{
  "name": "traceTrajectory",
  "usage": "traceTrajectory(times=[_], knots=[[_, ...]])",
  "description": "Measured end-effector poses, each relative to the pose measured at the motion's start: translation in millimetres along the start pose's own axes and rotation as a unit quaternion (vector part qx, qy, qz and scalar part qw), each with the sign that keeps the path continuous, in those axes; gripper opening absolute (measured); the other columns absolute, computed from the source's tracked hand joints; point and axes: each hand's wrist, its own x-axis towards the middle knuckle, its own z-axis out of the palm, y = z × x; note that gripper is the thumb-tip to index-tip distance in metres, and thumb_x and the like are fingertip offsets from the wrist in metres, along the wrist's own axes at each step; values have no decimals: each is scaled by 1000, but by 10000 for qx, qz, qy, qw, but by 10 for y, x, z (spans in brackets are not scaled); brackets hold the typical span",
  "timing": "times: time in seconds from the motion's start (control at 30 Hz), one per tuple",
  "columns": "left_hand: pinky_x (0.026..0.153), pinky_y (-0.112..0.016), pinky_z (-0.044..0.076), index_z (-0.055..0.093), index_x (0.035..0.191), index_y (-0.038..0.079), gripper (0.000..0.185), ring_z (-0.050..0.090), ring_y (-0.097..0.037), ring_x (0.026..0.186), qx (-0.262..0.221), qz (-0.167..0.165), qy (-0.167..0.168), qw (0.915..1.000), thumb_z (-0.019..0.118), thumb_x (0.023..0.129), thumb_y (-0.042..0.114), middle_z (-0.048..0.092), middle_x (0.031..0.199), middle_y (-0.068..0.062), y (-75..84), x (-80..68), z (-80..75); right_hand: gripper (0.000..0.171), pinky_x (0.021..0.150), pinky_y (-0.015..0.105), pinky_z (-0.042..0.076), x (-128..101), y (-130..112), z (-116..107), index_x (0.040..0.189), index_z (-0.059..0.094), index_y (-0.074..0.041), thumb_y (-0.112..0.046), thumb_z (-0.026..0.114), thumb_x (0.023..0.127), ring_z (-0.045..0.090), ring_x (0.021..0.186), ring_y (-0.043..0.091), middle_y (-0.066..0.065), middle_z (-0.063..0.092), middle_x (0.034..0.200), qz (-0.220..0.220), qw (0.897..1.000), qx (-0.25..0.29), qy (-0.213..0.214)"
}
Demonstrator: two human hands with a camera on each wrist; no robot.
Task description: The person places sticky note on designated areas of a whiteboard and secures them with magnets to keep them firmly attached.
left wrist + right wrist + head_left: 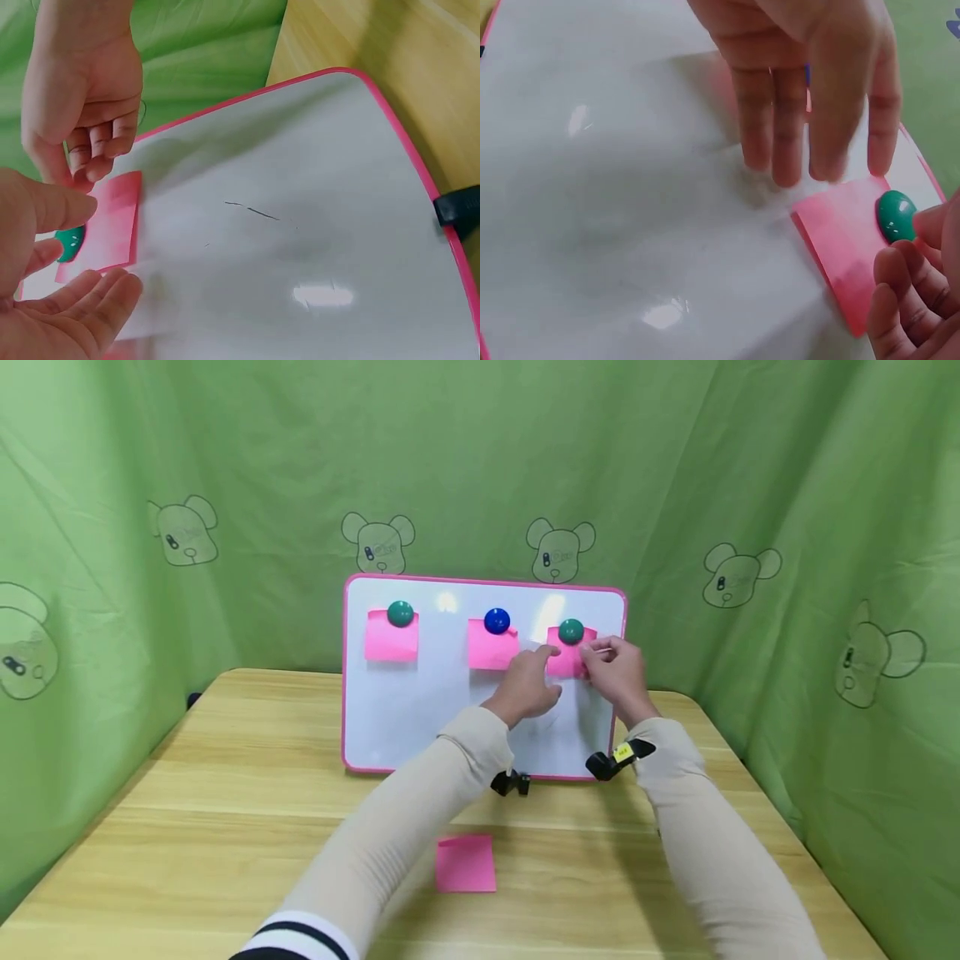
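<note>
A whiteboard (435, 718) with a pink rim stands upright on the table. Near its right side, a pink sticky note (564, 668) hangs under a round green magnet (571, 632). My right hand (619, 675) is at the right edge of that note, thumb and fingers bent close by the magnet; whether they pinch the paper is hidden. From the left, my left hand (529, 683) reaches toward the same note, fingers fairly straight and thumb apart, holding nothing. In the right wrist view the left hand (802, 90) is slightly blurred above the note (836, 240).
Two more pink notes hang on the board, one (392, 643) under a green magnet (401, 613), the other (487, 652) under a blue magnet (497, 621). Another pink note (466, 865) lies on the wooden table (225, 827). A green curtain (465, 452) surrounds the table.
</note>
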Motion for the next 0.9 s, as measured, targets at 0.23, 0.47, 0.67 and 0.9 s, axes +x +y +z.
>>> traceTrajectory(times=[0.23,0.47,0.67,0.9], knots=[[84,-29,52,46,143,15,56,58,-19,105,194,535,-179,9982,68,91,22,54,132,-8,-117,-289,-113,34,67,24,55,-144,78,-200,114,58,1,-28,59,97,64,76,15,19,63,101,-212,9984,-231,-462],[90,-33,51,46,142,13,55,58,-23,113,95,621,-168,9979,67,92,20,50,139,-8,-322,-578,-205,37,69,23,55,-330,246,-427,116,59,1,-31,58,98,65,86,24,21,62,105,-505,9949,-542,-680],[89,-35,52,46,142,11,55,59,-24,112,11,619,-278,9977,67,92,19,50,139,-10,-559,-794,-282,40,70,24,55,-479,450,-556,117,60,2,-32,59,97,64,88,23,20,64,104,-776,9905,-724,-872],[86,-40,53,54,129,3,42,60,-31,108,-130,679,-529,9962,67,90,15,55,128,-18,-868,-1069,-303,38,68,25,53,-657,705,-693,116,61,4,-30,59,97,62,88,24,21,64,106,-878,9816,-1412,-942]])
